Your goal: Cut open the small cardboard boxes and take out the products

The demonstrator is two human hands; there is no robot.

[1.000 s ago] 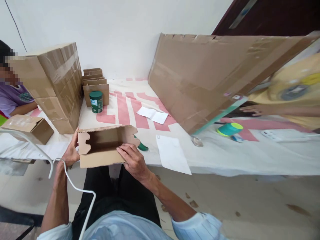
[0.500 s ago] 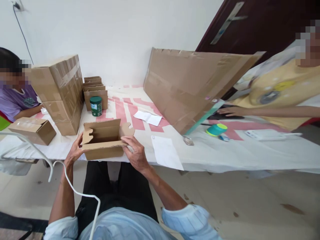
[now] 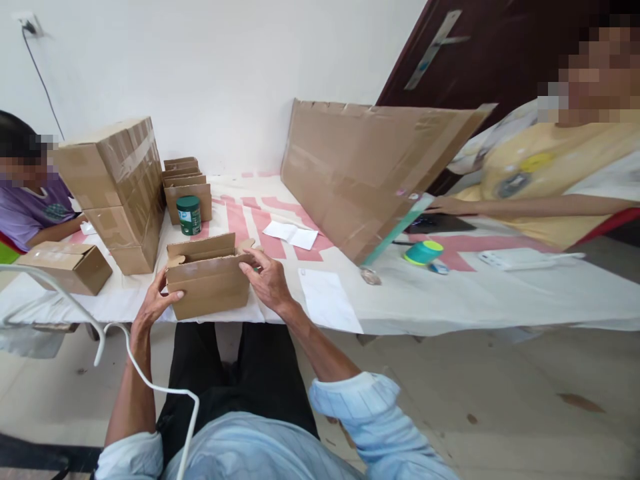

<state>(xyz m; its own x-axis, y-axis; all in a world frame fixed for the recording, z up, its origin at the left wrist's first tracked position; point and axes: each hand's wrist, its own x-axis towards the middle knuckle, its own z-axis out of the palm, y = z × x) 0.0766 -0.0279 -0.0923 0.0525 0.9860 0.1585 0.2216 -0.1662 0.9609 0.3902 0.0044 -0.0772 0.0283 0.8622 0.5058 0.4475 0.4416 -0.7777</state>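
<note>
A small open cardboard box [image 3: 207, 283] stands at the near edge of the white-covered table [image 3: 450, 300]. My left hand [image 3: 156, 301] grips its left side, fingers curled round the corner. My right hand [image 3: 267, 280] holds its right end, with the fingers over the top edge by the tab flap. Behind the box a green can [image 3: 189, 215] stands upright in front of a row of folded flat boxes [image 3: 185, 180].
A tall taped carton [image 3: 117, 187] and a small closed box [image 3: 63, 265] sit at the left, near a seated person in purple. A large cardboard sheet [image 3: 370, 167] leans at the back. White papers [image 3: 327, 300], a teal lid [image 3: 423, 252]. A person in yellow is at the right. A white cable [image 3: 150, 380] hangs by my left arm.
The box has turned from lying with its opening toward me to standing upright on the table edge. Both hands stayed on its ends. The view has lifted, showing more of the person at the right.
</note>
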